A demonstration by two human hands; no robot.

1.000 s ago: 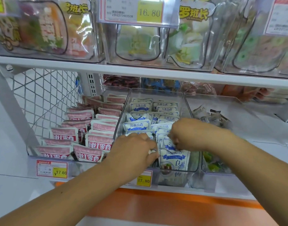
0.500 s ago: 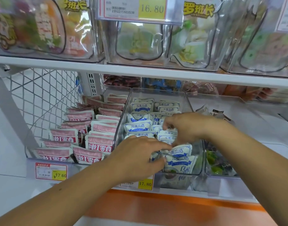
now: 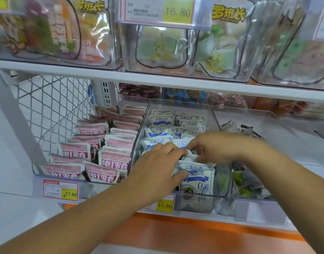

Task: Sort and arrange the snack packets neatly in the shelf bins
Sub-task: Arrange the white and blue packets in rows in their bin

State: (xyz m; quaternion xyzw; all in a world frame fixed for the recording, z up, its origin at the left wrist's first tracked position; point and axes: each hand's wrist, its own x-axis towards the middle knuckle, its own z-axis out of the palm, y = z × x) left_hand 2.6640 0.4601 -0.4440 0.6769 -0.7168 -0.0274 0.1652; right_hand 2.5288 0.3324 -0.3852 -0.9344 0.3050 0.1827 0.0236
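Head view: blue-and-white packets (image 3: 196, 177) in the middle bin (image 3: 179, 105) are gripped by left hand (image 3: 157, 167) and right hand (image 3: 220, 147); pink packets (image 3: 113, 160), left of both, are judged finished, dark packets (image 3: 247, 184) rightward lie jumbled.

Access to the lower shelf is from the near side, through the gap between the bin rims and the upper shelf board (image 3: 157, 79), which caps the room overhead. The wire mesh panel (image 3: 53, 107) closes the left end. Clear walls separate the left bin (image 3: 133, 100), middle bin (image 3: 179, 102) and right bin (image 3: 245, 111). Pink packets (image 3: 119, 160) fill the left bin to its rim. In the middle bin, blue-and-white packets (image 3: 161, 120) occupy the far rows. The left hand (image 3: 157, 171) and right hand (image 3: 218, 147), both gripping packets, block its near half. Open room lies at its near right corner and above the low contents of the right bin.
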